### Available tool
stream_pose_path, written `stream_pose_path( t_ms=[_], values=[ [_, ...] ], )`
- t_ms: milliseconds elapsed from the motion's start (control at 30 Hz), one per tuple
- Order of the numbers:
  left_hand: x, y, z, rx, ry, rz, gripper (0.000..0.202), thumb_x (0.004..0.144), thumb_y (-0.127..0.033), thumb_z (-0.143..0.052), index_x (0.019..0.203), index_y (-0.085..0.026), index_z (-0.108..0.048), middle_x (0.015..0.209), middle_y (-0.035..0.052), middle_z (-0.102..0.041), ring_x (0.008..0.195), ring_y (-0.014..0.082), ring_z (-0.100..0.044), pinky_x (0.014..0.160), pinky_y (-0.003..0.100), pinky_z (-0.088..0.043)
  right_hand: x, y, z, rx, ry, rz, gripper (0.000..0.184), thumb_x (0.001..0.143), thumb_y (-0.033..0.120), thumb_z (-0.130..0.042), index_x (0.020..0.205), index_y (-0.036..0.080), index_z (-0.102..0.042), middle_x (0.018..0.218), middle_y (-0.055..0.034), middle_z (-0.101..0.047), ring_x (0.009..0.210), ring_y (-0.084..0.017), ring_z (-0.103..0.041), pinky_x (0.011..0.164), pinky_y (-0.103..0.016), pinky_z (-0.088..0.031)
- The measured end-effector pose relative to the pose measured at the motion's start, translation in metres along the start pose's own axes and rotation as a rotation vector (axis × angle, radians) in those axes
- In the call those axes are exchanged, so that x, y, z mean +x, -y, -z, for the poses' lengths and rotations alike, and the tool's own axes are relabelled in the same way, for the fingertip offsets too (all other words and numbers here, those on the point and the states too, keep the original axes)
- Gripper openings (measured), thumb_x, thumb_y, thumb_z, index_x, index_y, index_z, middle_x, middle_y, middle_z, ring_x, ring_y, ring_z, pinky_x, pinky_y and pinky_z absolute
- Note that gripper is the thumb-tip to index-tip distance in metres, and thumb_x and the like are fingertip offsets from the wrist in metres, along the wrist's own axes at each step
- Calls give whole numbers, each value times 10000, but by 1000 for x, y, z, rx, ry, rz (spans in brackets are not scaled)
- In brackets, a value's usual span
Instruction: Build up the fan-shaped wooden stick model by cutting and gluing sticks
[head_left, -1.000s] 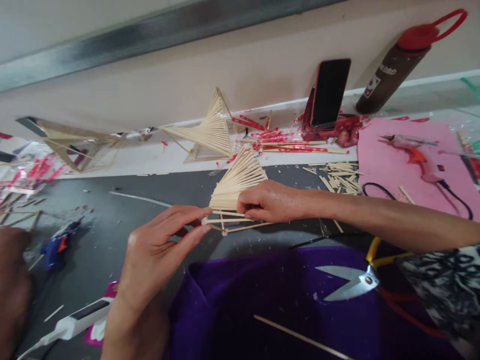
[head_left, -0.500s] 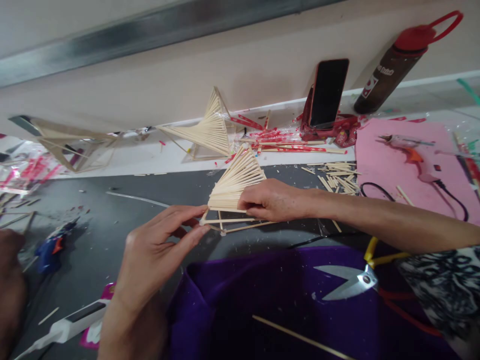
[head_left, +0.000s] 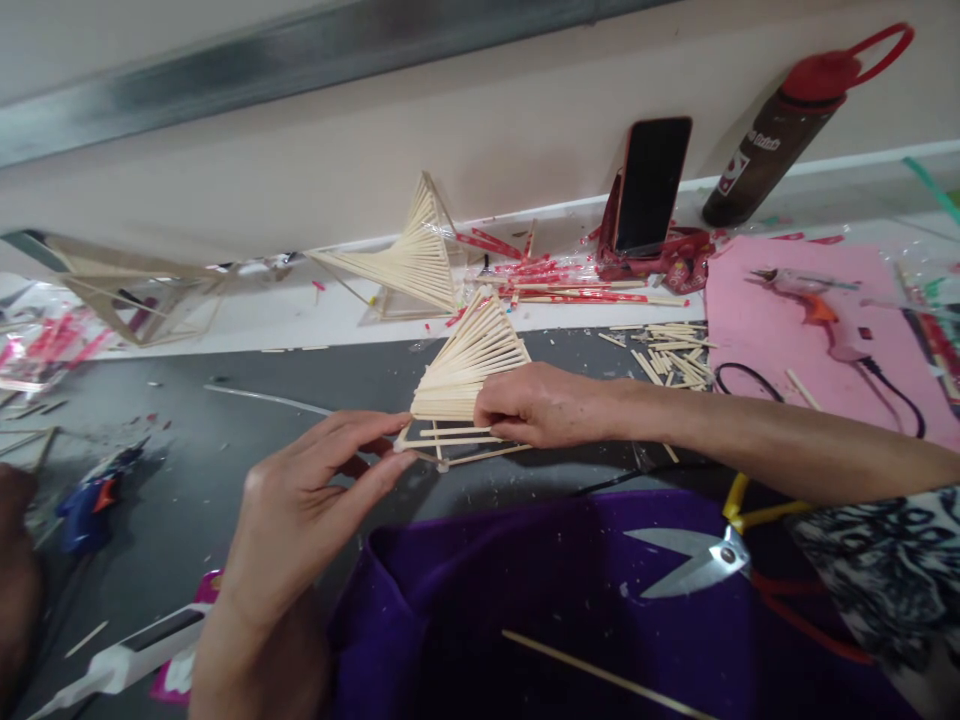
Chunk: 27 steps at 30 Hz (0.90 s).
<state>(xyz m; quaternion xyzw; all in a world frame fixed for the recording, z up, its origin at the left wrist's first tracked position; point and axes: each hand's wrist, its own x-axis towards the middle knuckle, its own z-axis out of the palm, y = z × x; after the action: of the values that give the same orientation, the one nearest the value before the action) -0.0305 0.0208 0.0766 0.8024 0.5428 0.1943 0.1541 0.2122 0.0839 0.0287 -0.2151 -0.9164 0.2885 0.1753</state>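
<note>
A fan-like model of pale wooden sticks lies on the grey work surface, its sticks set in a twisting row across a thin stick frame. My left hand pinches the frame's left corner between thumb and fingertips. From above, my right hand closes over the right side, with a single wooden stick reaching left out of its fingers. That stick's left end lies just below the row and above the frame's front bar. The fingers hide its right end and part of the model.
Two similar stick models, one in the middle and one at left, stand along the wall. Cut sticks and a pink glue gun are at right. Scissors lie on purple cloth. Another person's hand is at left, by a blue glue gun.
The stick in my right hand now shows apart from the row, with a gap between them. My left hand keeps its hold on the corner. The whole view has shifted slightly.
</note>
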Motion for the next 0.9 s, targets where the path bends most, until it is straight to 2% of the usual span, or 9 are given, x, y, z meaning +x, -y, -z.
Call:
stream_pose_path(
  t_ms=[900],
  values=[
    [1, -3, 1, 25, -6, -3, 288, 791, -406, -610, 1047, -278, -640, 955, -10, -667, 737, 123, -623, 649, 226, -492, 1, 4, 3, -59, 22, -3, 129, 862, 111, -486, 859, 117, -615, 808, -58, -618, 705, -133, -511, 641, -228, -365]
  ],
)
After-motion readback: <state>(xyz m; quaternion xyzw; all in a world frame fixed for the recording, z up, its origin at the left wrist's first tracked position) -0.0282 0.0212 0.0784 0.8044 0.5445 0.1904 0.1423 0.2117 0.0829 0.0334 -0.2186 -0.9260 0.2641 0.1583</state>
